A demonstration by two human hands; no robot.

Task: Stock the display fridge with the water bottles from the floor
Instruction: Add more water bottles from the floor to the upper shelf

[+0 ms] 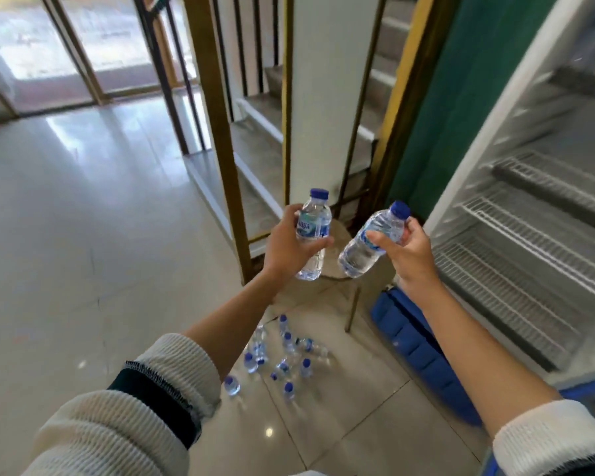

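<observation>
left hand (pixel 289 245) grasps upright bottle (pixel 313 231); right hand (pixel 406 249) grasps tilted bottle (pixel 371 242), cap up-right

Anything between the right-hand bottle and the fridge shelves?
Nothing visible. The right hand holds its bottle just left of the open fridge; the wire shelves show bare, with open air between. The left hand holds a second bottle farther left.

Two small clear water bottles with blue caps are held up: the upright bottle (pixel 312 235) at left, the tilted bottle (pixel 373 240) at right, cap toward the open display fridge (pixel 529 214) with its white wire shelves. A scatter of floor bottles (pixel 279 359) lies on the tiles below.
</observation>
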